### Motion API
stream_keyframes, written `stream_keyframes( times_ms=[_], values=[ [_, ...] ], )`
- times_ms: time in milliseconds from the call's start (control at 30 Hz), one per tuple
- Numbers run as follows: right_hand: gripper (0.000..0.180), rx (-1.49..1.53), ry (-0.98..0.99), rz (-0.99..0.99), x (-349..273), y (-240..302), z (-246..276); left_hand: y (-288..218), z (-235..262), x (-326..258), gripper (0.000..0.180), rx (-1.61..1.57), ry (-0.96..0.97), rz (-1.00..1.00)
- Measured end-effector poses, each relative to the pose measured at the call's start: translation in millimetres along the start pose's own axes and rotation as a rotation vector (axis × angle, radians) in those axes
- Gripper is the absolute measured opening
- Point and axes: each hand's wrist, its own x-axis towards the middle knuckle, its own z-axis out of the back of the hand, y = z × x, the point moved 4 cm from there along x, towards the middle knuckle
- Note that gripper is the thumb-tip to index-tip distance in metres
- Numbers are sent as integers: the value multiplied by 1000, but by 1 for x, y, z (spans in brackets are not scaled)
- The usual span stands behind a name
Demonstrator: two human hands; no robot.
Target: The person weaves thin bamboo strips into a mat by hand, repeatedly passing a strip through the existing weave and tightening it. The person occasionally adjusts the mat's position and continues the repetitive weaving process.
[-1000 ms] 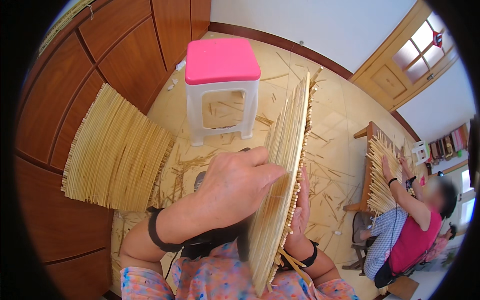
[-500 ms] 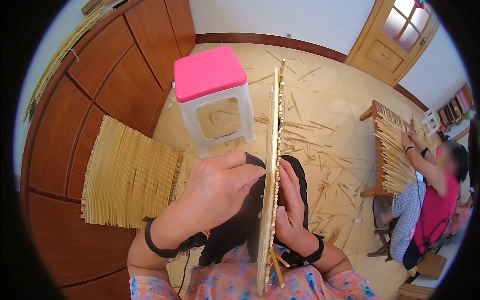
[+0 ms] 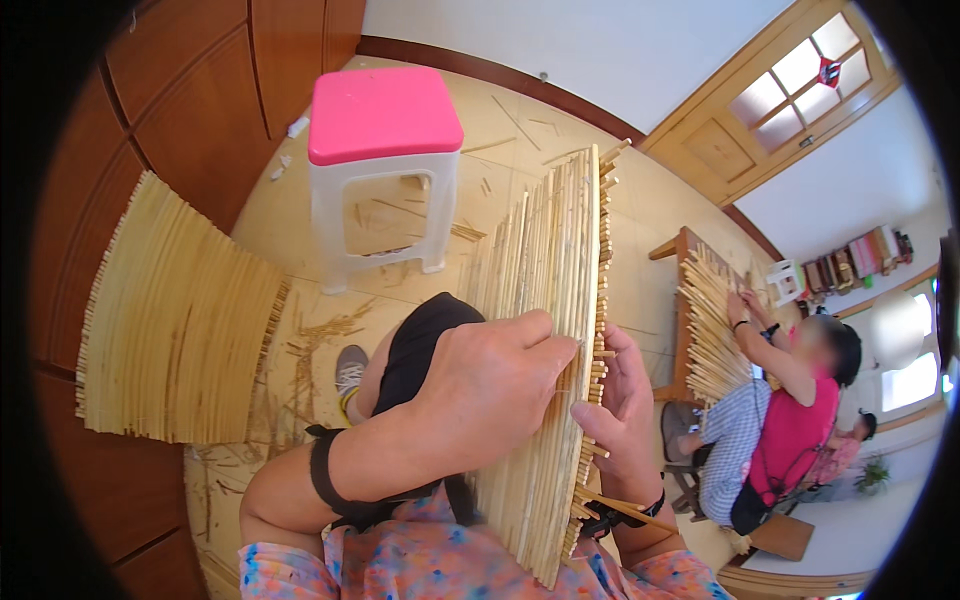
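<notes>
A panel of thin, straw-coloured stalks laid side by side [image 3: 535,265] stands on edge over my lap. My left hand [image 3: 500,385] is closed in a pinch against its left face, near the long edge; whatever lies between the fingertips is too small to make out. On the other side, my right hand [image 3: 622,400] grips the stalk panel, thumb at the edge and fingers up along the cut stalk ends. A few loose stalks [image 3: 625,508] stick out by my right wrist.
A white stool with a pink seat [image 3: 385,115] stands ahead. Another stalk panel [image 3: 175,320] leans on wooden cabinets [image 3: 195,100] at left. Stalk scraps [image 3: 325,335] litter the floor. At right, a person in pink [image 3: 800,430] handles stalks on a wooden bench [image 3: 685,240].
The panel has turned from nearly edge-on, so its left face now shows broadly. My left hand has moved right and down along with it; my right hand has shifted right. The view has swung right.
</notes>
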Motion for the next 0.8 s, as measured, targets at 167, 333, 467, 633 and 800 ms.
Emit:
stream_keyframes(
  times_ms=[167, 333, 467, 633, 800],
  values=[
    [86, -88, -120, -37, -2, 10, -9, 15, 2, -4, 24, -137, 25, 14],
    [81, -93, -90, -26, -6, 5, -11, 26, 6, -8, 25, -241, -7, 6],
    [78, -113, -129, -9, -9, 2, -12, 32, 2, -8, 25, -291, -26, 0],
    [74, -119, -157, 14, -14, 0, -8, 42, -3, -8, 22, -475, -22, 38],
    [74, -97, -164, 12, -14, -1, -7, 46, -7, -7, 22, -478, 9, 32]
  ],
)
